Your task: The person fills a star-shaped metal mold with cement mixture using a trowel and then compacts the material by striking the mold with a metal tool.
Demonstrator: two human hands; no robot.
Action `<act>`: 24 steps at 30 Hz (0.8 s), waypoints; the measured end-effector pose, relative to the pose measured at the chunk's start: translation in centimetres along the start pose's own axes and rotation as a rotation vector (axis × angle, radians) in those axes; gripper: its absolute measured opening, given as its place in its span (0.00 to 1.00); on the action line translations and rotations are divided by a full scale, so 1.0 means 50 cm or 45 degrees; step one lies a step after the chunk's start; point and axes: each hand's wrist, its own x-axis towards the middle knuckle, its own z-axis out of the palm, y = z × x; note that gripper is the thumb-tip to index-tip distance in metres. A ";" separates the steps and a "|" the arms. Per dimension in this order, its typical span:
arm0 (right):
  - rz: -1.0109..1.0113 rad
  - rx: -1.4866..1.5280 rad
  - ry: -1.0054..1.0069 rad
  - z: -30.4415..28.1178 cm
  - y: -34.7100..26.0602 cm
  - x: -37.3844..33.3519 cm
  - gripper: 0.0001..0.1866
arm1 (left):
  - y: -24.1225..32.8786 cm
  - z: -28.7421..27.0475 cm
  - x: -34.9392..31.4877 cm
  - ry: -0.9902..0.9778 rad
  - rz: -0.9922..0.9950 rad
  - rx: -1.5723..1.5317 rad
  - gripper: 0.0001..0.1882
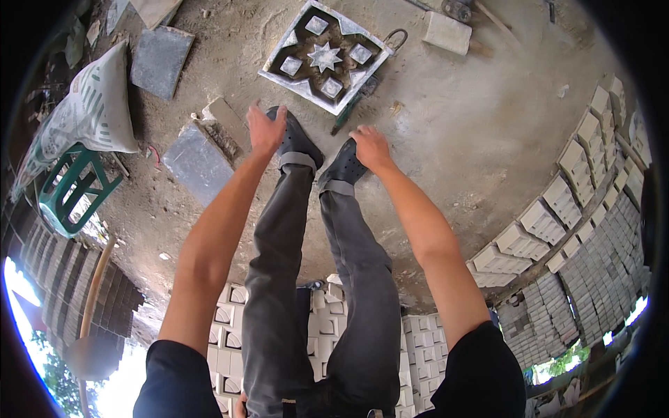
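Both my arms reach forward, one to each side of my legs. My left hand (267,131) hangs by the toe of my left dark clog (301,136), thumb and fingers apart, with nothing visible in it. Beside the right clog (343,166) is my right hand (371,147), its fingers loosely bent and apart, also with no object showing. Just beyond them a square metal mould (306,87) lies tilted on the ground, with a star and several raised square blocks inside. A green-handled tool (346,115) pokes out from under its near right edge.
Grey slabs (198,161) lie left of my feet, near a white sack (90,104) and a green plastic stool (78,188). A pale block (447,33) sits beyond the mould. Rows of pale cast blocks (519,240) line the right. A wooden pole (96,285) stands at left.
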 end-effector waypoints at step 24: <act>-0.855 -0.301 0.262 0.059 0.098 0.125 0.10 | 0.190 0.027 0.162 -0.438 0.337 1.228 0.70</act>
